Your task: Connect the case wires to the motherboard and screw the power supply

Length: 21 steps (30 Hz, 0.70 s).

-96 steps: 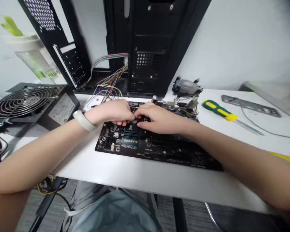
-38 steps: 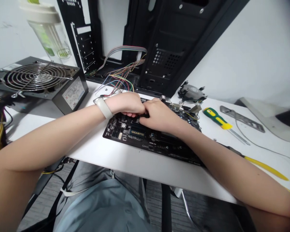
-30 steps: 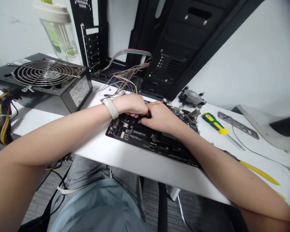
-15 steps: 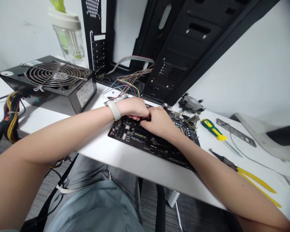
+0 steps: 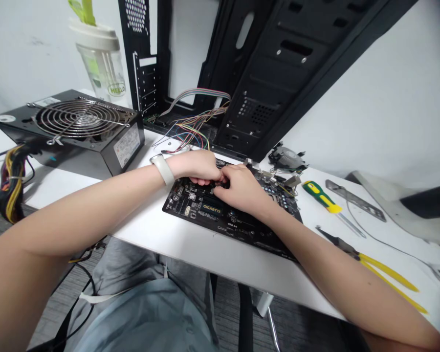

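A black Gigabyte motherboard [image 5: 205, 215] lies flat on the white table [image 5: 190, 244]. My left hand [image 5: 196, 166], with a white band on its wrist, rests on the board's far edge with fingers curled down. My right hand [image 5: 242, 188] meets it at the board's middle, fingertips pinched together on a small part that I cannot make out. Both hands press close on the same spot.
A power supply [image 5: 80, 129] with a wire fan grille sits at the left, an open black computer case [image 5: 249, 73] behind. A cooler fan [image 5: 288, 159], a green-yellow screwdriver [image 5: 324, 198], a metal bracket [image 5: 354, 200] and yellow-handled pliers [image 5: 381, 269] lie right. A clear bottle [image 5: 102, 63] stands far left.
My hands stay together on the same spot of the motherboard; only my head has shifted, bringing the view leftward and showing the pliers.
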Each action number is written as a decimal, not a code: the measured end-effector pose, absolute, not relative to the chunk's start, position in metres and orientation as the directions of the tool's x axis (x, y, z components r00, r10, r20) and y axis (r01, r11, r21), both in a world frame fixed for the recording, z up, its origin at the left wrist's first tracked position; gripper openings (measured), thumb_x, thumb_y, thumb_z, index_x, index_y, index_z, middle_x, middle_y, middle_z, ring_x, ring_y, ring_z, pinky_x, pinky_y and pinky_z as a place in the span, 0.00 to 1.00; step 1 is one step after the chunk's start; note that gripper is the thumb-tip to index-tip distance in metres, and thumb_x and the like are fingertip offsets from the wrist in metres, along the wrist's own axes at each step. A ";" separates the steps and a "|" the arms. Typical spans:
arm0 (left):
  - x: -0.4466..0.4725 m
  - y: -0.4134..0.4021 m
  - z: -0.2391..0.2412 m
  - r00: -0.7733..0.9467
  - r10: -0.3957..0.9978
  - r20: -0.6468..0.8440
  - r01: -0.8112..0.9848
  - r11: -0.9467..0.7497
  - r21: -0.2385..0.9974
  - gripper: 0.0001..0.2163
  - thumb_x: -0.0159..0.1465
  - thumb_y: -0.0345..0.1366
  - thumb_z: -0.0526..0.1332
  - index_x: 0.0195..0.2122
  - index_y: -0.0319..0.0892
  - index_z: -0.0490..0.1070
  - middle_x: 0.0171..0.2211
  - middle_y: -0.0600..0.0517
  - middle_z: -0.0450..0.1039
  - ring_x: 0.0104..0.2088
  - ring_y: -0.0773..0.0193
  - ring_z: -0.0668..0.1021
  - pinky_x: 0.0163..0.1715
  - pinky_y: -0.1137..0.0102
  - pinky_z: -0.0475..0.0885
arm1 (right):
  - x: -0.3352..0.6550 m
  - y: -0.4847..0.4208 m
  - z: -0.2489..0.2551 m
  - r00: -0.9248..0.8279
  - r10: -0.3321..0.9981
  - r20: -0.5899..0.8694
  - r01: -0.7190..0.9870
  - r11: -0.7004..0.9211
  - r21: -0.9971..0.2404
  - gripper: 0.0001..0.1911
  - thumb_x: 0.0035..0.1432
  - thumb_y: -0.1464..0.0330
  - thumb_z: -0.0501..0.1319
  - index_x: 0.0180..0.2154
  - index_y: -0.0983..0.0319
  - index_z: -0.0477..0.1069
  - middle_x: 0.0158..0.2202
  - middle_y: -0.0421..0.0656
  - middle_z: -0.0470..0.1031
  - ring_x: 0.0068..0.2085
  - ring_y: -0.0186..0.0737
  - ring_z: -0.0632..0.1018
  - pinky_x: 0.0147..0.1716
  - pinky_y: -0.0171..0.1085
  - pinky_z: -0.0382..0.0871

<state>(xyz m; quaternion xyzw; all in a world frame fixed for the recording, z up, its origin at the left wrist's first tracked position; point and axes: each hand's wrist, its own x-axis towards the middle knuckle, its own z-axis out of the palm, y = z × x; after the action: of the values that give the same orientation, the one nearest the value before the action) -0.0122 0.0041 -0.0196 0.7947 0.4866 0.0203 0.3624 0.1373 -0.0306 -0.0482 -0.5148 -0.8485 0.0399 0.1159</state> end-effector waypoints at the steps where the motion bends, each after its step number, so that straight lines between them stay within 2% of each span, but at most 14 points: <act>1: -0.012 0.004 -0.019 0.527 0.788 -0.320 0.760 -0.267 0.593 0.12 0.50 0.42 0.59 0.17 0.39 0.69 0.17 0.47 0.70 0.20 0.63 0.73 0.24 0.70 0.71 | 0.138 -0.030 -0.049 -0.445 0.882 0.159 0.862 0.469 -0.191 0.04 0.45 0.69 0.58 0.24 0.61 0.61 0.26 0.44 0.69 0.31 0.42 0.68 0.38 0.40 0.62; 10: -0.013 0.005 -0.020 0.532 0.773 -0.345 0.750 -0.241 0.617 0.11 0.55 0.38 0.61 0.19 0.39 0.67 0.15 0.53 0.68 0.16 0.69 0.70 0.22 0.73 0.70 | 0.139 -0.030 -0.047 -0.449 0.883 0.138 0.857 0.469 -0.211 0.03 0.46 0.69 0.58 0.24 0.61 0.64 0.27 0.44 0.70 0.32 0.42 0.69 0.38 0.40 0.62; 16: -0.015 0.004 -0.019 0.547 0.762 -0.346 0.739 -0.246 0.628 0.06 0.54 0.34 0.61 0.22 0.38 0.69 0.14 0.55 0.67 0.16 0.70 0.71 0.20 0.76 0.69 | 0.139 -0.030 -0.044 -0.454 0.882 0.128 0.851 0.472 -0.230 0.03 0.45 0.69 0.58 0.26 0.61 0.65 0.28 0.45 0.72 0.33 0.42 0.70 0.40 0.40 0.63; 21: -0.015 0.002 -0.019 0.538 0.769 -0.345 0.745 -0.243 0.621 0.06 0.52 0.35 0.62 0.21 0.39 0.68 0.14 0.55 0.67 0.16 0.70 0.71 0.20 0.76 0.69 | 0.140 -0.028 -0.047 -0.480 0.865 0.147 0.836 0.502 -0.222 0.03 0.46 0.69 0.58 0.24 0.61 0.63 0.27 0.44 0.71 0.32 0.41 0.70 0.39 0.40 0.62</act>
<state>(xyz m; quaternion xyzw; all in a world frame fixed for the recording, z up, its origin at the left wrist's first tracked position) -0.0148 0.0024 -0.0188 0.7882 0.4802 0.0155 0.3845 0.1398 -0.0284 -0.0467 -0.4953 -0.8583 0.0597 0.1202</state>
